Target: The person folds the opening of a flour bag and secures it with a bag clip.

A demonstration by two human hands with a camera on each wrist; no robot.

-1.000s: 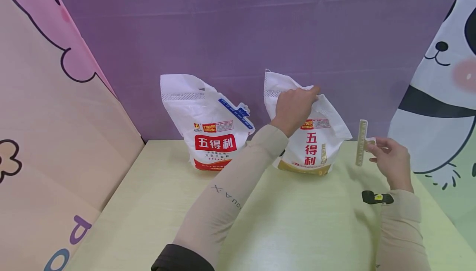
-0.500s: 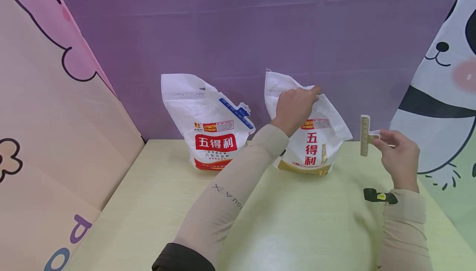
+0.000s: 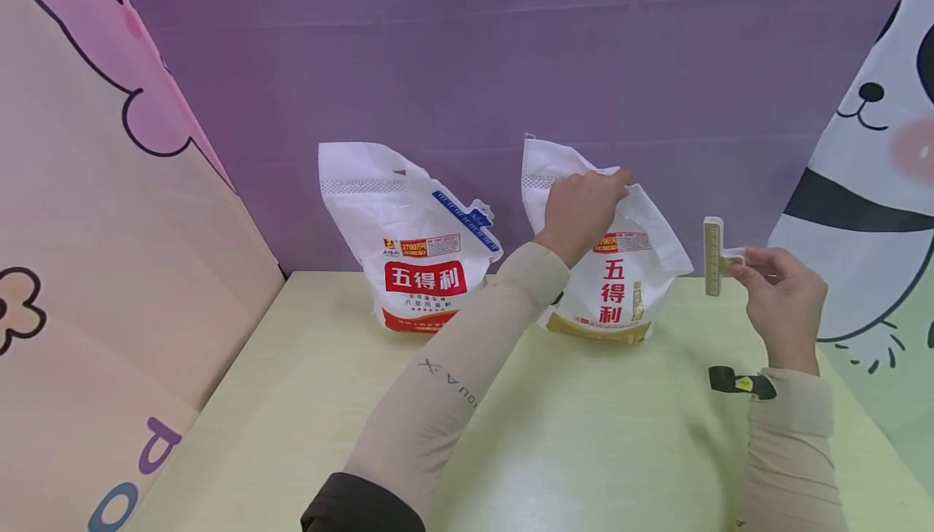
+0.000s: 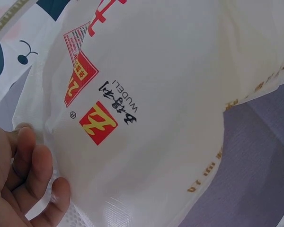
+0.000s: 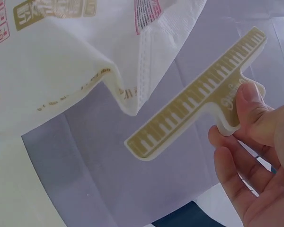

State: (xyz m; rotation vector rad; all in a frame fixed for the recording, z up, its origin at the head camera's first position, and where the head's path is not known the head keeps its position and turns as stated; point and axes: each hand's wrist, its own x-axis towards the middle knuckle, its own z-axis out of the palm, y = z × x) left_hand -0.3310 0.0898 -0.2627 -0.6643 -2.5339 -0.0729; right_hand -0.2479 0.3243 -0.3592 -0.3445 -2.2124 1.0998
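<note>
A white flour bag with red lettering and a gold bottom band stands at the right on the table. My left hand grips its top edge; in the left wrist view, the curled fingers lie at the bag's side. To the right of that bag, my right hand holds a gold-and-white bag clip in the air, apart from the bag. The right wrist view shows the thumb pressing the clip's handle, its long toothed-pattern bar pointing toward the bag's corner.
Another white flour bag with a red label stands to the left, a blue bag clip across its folded corner. Behind the pale table hangs a purple backdrop, with cartoon-printed panels at both sides.
My right hand has risen and shifted slightly right, lifting the gold clip with it. The left hand keeps its grip on the right bag, and both bags stand where they were.
</note>
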